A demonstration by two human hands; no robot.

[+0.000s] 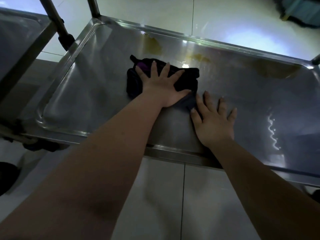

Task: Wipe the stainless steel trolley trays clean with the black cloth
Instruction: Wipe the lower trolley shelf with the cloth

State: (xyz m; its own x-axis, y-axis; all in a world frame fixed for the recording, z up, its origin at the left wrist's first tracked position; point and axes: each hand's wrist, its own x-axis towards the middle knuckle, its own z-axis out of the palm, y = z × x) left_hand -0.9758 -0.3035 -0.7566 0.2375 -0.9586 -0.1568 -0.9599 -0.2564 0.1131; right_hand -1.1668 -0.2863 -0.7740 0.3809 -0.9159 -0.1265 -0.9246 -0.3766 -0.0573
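Observation:
The black cloth [187,79] lies bunched near the middle of the lower stainless steel tray [83,87]. My left hand [161,85] presses flat on top of it with fingers spread and the thumb against its near edge. My right hand [214,122] rests palm down on the bare tray just right of the cloth. Its thumb and first finger touch a trailing corner of the cloth. Yellow-brown stains [154,45] mark the tray near the far rim, one more [199,58] sits beyond the cloth, and a larger one [275,69] lies toward the far right corner.
Another steel tray [17,40] of the trolley sits at the upper left, with upright posts [57,23] rising beside it. A caster wheel [41,146] shows under the tray's near left corner. Pale floor tiles [164,196] surround the trolley. A teal object [301,11] lies at the top right.

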